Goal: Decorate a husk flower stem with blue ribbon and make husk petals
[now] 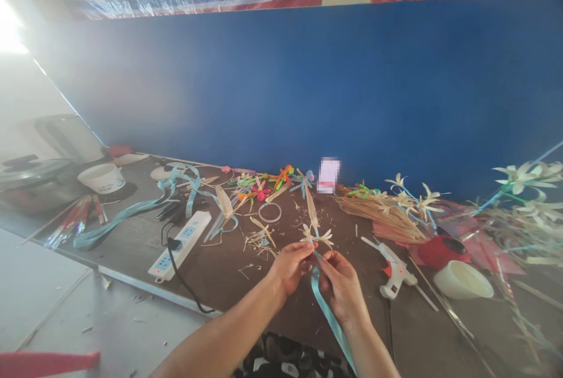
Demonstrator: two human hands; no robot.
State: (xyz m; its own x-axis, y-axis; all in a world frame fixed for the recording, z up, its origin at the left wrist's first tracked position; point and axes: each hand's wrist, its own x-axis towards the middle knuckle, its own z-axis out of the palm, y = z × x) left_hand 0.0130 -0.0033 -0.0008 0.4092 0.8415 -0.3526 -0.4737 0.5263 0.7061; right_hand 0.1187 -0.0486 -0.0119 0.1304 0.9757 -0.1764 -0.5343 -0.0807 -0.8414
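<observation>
My left hand [291, 265] pinches the stem just below a pale flower [324, 238] that looks made of dried husk. Close beside it, my right hand [341, 284] is closed on a light blue ribbon [322, 303] at the same stem. From my fingers the ribbon trails down toward my lap. The stem between the hands is mostly hidden by the fingers. A long pale husk piece [311, 209] lies just beyond the flower, and husk scraps [261, 240] are scattered to its left.
A white glue gun [398, 272] lies right of my hands, near a cream cup [464, 279]. On the left are a power strip [180, 247] with a black cord, more blue ribbon [127, 214] and a white bowl [102, 179]. A blue panel [285, 91] stands behind the brown table [246, 284].
</observation>
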